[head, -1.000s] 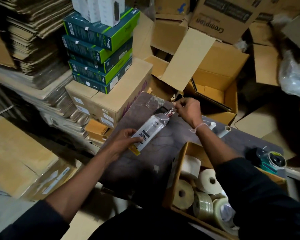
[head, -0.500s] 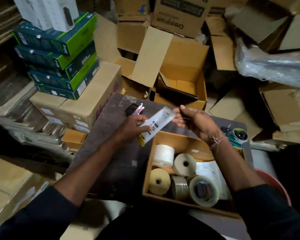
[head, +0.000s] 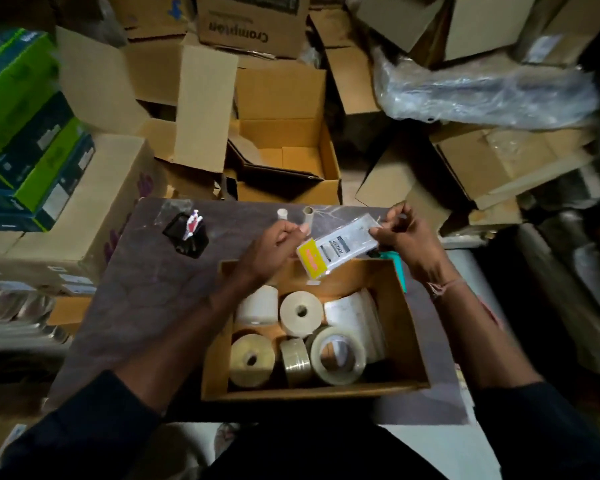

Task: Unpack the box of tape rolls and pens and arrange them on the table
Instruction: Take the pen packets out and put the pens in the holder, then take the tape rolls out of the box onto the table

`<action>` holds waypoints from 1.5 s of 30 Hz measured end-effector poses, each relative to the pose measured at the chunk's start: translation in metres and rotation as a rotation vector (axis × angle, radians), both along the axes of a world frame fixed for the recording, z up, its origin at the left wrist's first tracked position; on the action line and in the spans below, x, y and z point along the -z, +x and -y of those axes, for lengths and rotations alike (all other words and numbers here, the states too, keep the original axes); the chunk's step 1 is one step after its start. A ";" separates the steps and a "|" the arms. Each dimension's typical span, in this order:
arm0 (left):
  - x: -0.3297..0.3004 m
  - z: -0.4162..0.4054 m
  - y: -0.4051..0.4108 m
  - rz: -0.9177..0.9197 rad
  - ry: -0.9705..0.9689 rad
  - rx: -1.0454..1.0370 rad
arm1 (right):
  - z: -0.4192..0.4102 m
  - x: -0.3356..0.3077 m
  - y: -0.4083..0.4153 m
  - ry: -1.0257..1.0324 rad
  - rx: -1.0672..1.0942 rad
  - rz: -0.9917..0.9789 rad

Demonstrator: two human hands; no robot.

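**Both hands on clear packet above open box**

Head view only:

- Left hand pinches the near-left end of the clear packet, fingers curled on it close to its yellow label.
- Right hand pinches the far-right end of the same packet, fingers curled. Packet is held in the air, tilted, over the far edge of the box. What is inside the packet: can't tell.
- Box sits open on the near-right part of the table. Inside: tape rolls, white and beige ones in the far row, a yellowish roll, a narrow clear roll and a wide clear roll in the near row, touching each other.
- Black holder with pens stands on the far-left of the table, well apart from the box.
- Two short white tubes stand upright at the table's far edge, just beyond the left hand.
- Teal item pokes out beside the box's far-right corner, mostly hidden by the right wrist.
- Cardboard cartons are piled beyond the table; green boxes stacked far left.
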State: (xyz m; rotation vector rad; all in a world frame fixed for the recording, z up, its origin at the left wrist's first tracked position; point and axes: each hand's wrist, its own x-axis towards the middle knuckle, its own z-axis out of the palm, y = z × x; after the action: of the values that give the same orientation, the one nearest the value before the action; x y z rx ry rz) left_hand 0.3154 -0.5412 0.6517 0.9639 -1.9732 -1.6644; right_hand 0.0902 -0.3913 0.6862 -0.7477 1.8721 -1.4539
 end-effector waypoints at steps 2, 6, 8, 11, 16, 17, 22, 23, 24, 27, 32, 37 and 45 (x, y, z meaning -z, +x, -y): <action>0.005 -0.013 -0.020 0.030 -0.142 0.042 | -0.025 0.003 -0.027 -0.003 0.087 -0.113; 0.016 -0.036 -0.062 0.083 -0.520 0.237 | -0.078 0.008 -0.079 0.080 0.374 -0.395; 0.021 -0.047 -0.082 0.106 -0.621 0.323 | -0.104 0.013 -0.107 0.271 0.491 -0.624; 0.029 -0.065 -0.106 0.093 -0.626 0.392 | -0.141 0.027 -0.134 0.559 0.516 -0.868; 0.046 -0.075 -0.119 0.077 -0.581 0.380 | -0.178 0.085 -0.144 0.874 0.343 -0.858; 0.047 -0.073 -0.118 0.063 -0.572 0.378 | -0.184 0.100 -0.147 0.919 0.299 -0.832; 0.044 -0.063 -0.103 0.016 -0.582 0.423 | -0.184 0.133 -0.152 0.920 0.271 -0.671; 0.043 -0.062 -0.098 0.002 -0.599 0.417 | -0.178 0.134 -0.152 0.897 0.276 -0.662; 0.042 -0.060 -0.094 -0.012 -0.609 0.402 | -0.171 0.132 -0.151 0.869 0.275 -0.667; 0.036 -0.056 -0.080 -0.053 -0.604 0.318 | -0.142 0.120 -0.149 0.723 0.308 -0.620; 0.031 -0.049 -0.057 -0.052 -0.566 0.208 | -0.083 0.061 -0.107 0.318 0.264 -0.305; 0.038 -0.034 -0.030 0.082 -0.339 0.311 | -0.045 -0.007 -0.039 0.112 -0.163 -0.138; 0.069 -0.014 0.008 0.505 -0.307 0.592 | -0.022 0.045 0.063 0.726 -0.857 -0.433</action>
State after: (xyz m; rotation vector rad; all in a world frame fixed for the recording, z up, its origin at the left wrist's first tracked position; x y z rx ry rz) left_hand 0.3237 -0.5269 0.5828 0.7759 -2.9775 -1.3863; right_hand 0.1530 -0.3696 0.6412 -1.3037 1.8067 -0.0624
